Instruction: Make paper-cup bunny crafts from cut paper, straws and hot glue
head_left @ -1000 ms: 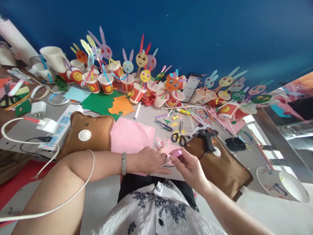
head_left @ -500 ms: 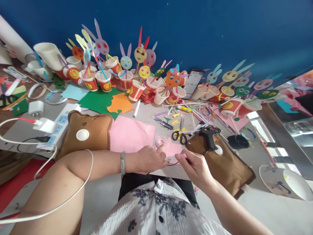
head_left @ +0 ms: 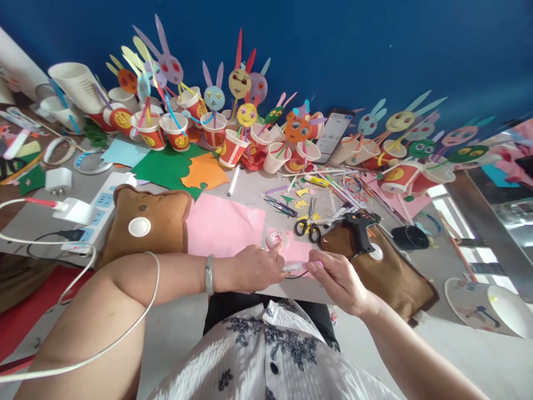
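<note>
Fingers of the left hand (head_left: pixel 262 268) are mostly curled, with the index stretched forward onto a small clear round dish (head_left: pixel 276 239); the lower fingers meet the white end of a pen (head_left: pixel 295 267), though whether they grip it cannot be told. Close by, the right hand (head_left: pixel 337 278) is bent inward, thumb and forefinger pinching the pen's pink end, so the pen lies between the two hands, nearly level. A dark cord (head_left: pixel 297 276) runs just below it. The dish, with pink bits showing inside, sits ahead of the left hand at the edge of a small pink sheet (head_left: pixel 297 252). A larger pink sheet (head_left: pixel 227 225) spreads to its left. Beyond the right hand are black-handled scissors (head_left: pixel 308 226) and a black glue gun (head_left: pixel 360 229), the latter resting on a brown pouch (head_left: pixel 389 278). Farther back, a phone (head_left: pixel 335 136) leans among paper cups (head_left: pixel 233 150) bearing rabbit faces.
</note>
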Demonstrator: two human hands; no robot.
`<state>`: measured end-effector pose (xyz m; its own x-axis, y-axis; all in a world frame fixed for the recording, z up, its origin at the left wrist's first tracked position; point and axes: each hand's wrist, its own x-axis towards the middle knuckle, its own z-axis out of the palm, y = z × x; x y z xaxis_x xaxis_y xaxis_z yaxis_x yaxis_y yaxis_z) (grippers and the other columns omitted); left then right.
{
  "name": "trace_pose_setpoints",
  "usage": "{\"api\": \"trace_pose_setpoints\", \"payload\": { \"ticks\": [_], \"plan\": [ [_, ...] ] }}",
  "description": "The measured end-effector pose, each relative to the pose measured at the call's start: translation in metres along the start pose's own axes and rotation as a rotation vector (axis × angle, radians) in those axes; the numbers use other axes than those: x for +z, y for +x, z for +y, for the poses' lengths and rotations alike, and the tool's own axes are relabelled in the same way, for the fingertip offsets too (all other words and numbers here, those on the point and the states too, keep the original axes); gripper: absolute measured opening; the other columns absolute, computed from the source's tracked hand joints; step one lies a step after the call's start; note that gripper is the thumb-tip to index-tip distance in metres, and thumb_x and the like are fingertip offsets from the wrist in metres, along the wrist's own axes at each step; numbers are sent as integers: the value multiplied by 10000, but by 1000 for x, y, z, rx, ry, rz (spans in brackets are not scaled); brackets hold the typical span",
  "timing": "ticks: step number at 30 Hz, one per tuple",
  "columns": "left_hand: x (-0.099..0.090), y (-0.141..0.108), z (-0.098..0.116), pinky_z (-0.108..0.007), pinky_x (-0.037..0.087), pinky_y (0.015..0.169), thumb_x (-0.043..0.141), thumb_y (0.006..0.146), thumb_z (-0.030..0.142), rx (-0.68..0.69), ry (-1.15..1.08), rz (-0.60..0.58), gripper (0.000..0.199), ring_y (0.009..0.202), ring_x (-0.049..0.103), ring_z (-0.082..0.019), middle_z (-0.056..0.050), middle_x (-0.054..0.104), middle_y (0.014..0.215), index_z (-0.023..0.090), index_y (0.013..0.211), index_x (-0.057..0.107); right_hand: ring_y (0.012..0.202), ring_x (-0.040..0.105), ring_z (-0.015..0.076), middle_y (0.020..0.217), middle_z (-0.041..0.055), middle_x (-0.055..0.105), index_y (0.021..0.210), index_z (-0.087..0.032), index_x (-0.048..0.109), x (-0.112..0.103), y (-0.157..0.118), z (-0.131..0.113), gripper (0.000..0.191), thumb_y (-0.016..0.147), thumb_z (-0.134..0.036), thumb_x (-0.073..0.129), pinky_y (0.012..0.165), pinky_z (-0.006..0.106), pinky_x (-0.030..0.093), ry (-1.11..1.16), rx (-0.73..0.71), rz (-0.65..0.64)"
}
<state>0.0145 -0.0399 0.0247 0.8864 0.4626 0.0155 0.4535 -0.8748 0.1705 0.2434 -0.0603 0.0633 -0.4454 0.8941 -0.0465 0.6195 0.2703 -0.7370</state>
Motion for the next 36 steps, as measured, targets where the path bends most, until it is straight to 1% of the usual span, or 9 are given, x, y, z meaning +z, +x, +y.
{"api": "trace_pose_setpoints", "payload": {
  "ticks": [5, 11, 16, 19, 23, 28, 30, 33, 36],
  "plan": [
    [-7, -2, 0, -310, 571, 574, 299, 1072, 275, 53, 13, -41, 377, 940, 736, -283, -243, 662, 1188, 117, 1222, 607, 549, 287, 115, 584, -42, 306, 625, -222, 349, 6, -4, -4, 559, 995, -639, 390, 512, 284, 263, 27, 170, 34],
    [-2, -2, 0, -294, 551, 547, 356, 1066, 344, -7, -5, -12, 362, 748, 730, -221, -241, 682, 1134, 99, 1115, 618, 566, 304, 113, 605, -37, 334, 641, -217, 383, 0, -4, -14, 575, 989, -675, 363, 511, 273, 280, 54, 298, -50],
    [-2, -3, -2, -268, 535, 544, 412, 1024, 163, 80, 12, 6, 271, 843, 727, -239, -188, 689, 1093, 161, 1164, 644, 552, 337, 114, 586, -36, 375, 650, -221, 395, -10, -2, -15, 541, 1021, -611, 344, 524, 275, 303, -38, 214, -124],
    [-9, -3, -2, -280, 541, 545, 400, 1026, 171, 83, 4, -38, 305, 897, 722, -262, -208, 669, 1154, 166, 1186, 660, 541, 350, 117, 584, -29, 418, 665, -223, 411, -15, 0, -10, 503, 1045, -542, 330, 530, 279, 304, -116, 94, -164],
    [-15, -2, -1, -309, 544, 541, 346, 1050, 239, 38, 5, -114, 365, 823, 722, -244, -263, 593, 1314, 127, 1241, 637, 555, 392, 127, 624, -12, 472, 719, -221, 457, -20, 5, 1, 440, 1062, -462, 327, 552, 286, 310, -202, -127, -183],
    [-11, -2, -2, -280, 516, 535, 362, 1041, 208, 69, 17, -86, 342, 856, 709, -246, -230, 639, 1209, 132, 1217, 646, 599, 435, 141, 667, 1, 488, 748, -220, 476, -27, 13, 5, 382, 1071, -371, 342, 592, 291, 314, -250, -336, -223],
    [-10, -2, -4, -268, 505, 530, 369, 1035, 182, 86, 16, -72, 338, 964, 699, -279, -202, 655, 1163, 162, 1226, 646, 606, 444, 142, 676, 6, 502, 750, -219, 483, -29, 15, 4, 383, 1072, -374, 344, 600, 288, 320, -244, -327, -229],
    [-10, -2, -6, -252, 485, 540, 360, 1029, 147, 98, 1, -61, 353, 1104, 664, -302, -171, 668, 1091, 196, 1260, 623, 600, 445, 136, 666, 3, 505, 738, -215, 485, -28, 14, 2, 415, 1067, -432, 354, 593, 281, 329, -206, -215, -205],
    [-7, -1, -7, -246, 480, 571, 360, 1058, 240, 38, -43, -16, 324, 984, 693, -256, -166, 669, 1058, 160, 1270, 591, 571, 416, 126, 630, -11, 479, 702, -211, 490, -22, 9, 4, 480, 1048, -521, 368, 567, 275, 327, -138, -81, -121]
  ]
}}
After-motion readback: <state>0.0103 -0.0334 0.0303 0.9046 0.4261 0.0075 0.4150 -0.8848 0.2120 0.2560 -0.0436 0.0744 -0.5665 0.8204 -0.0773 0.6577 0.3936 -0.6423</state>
